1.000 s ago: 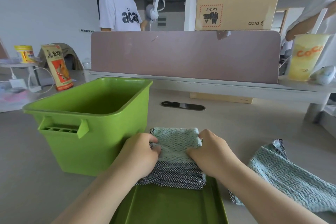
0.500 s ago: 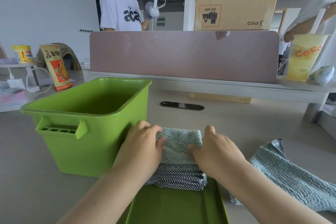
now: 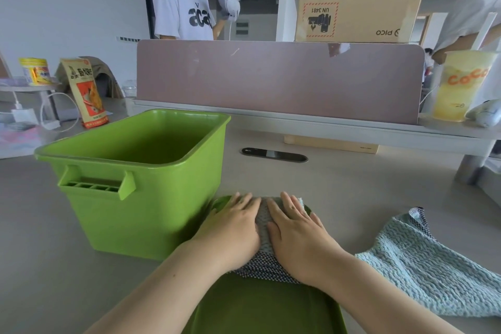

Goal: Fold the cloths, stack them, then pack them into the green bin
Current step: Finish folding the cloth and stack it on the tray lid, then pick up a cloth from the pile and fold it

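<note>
Nearest the desk's front edge lies a flat dark green plastic lid (image 3: pixel 265 309), with a folded pale teal waffle-weave cloth with a black-and-white checked border (image 3: pixel 261 228) resting on its far end. Both hands lie flat on that cloth, side by side, fingers together and pointing away: the left hand (image 3: pixel 233 228) on its left half, the right hand (image 3: pixel 295 233) on its right, gripping nothing. To press the fold well, push down evenly and smooth outward so the edges stay aligned. A second, unfolded teal cloth (image 3: pixel 423 263) sprawls toward the desk's right edge. Just left of the hands stands the open lime green plastic bin (image 3: pixel 130 225); nothing shows inside it.
</note>
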Demonstrator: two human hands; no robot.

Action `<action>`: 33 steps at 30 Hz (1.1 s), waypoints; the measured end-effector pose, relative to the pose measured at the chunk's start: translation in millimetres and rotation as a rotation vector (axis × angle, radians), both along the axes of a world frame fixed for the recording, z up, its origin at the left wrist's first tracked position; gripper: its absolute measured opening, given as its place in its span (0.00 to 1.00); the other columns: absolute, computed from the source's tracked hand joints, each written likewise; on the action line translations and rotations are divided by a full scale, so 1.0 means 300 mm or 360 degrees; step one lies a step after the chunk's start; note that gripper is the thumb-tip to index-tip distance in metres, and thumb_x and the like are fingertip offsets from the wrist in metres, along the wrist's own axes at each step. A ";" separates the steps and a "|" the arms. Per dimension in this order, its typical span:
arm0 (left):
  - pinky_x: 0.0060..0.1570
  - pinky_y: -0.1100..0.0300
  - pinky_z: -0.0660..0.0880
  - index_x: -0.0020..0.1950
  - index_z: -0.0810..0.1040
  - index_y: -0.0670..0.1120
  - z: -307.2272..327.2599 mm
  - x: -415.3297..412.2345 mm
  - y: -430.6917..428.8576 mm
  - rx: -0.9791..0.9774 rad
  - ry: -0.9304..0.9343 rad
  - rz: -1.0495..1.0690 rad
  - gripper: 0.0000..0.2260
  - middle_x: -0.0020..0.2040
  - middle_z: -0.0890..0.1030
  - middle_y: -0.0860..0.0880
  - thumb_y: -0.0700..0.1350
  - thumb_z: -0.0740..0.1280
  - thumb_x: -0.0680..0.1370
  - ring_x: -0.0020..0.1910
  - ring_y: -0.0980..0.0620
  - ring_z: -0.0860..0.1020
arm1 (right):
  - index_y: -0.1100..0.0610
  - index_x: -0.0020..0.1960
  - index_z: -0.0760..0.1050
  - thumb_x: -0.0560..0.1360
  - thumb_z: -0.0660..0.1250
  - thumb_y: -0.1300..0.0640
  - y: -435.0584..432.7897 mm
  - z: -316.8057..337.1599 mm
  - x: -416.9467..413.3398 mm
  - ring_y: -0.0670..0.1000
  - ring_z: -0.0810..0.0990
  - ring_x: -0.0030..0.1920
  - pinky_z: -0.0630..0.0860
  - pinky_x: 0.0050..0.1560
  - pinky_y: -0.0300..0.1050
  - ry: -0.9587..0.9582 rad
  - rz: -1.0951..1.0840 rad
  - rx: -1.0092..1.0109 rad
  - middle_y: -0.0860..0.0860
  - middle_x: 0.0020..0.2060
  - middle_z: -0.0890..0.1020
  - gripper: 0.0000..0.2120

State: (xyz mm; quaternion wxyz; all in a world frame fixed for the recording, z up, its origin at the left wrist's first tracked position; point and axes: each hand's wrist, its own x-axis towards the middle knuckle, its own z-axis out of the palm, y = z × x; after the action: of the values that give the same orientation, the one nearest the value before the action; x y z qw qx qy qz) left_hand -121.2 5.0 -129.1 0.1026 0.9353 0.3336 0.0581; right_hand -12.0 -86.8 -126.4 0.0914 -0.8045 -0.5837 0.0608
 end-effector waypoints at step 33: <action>0.55 0.53 0.73 0.59 0.79 0.44 0.130 0.233 -0.378 0.0446 -0.0261 -0.0217 0.15 0.57 0.77 0.46 0.36 0.60 0.75 0.55 0.43 0.75 | 0.57 0.61 0.77 0.75 0.62 0.62 -0.442 0.046 0.184 0.55 0.75 0.61 0.66 0.55 0.38 0.0218 -0.0711 0.1018 0.54 0.59 0.78 0.16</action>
State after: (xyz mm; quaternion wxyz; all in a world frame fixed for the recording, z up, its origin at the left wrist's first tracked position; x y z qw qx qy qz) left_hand -51.2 -108.4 -90.2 0.0019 0.9530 0.2485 0.1731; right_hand 43.2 -219.4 -112.6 0.3870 -0.8367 -0.3763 -0.0919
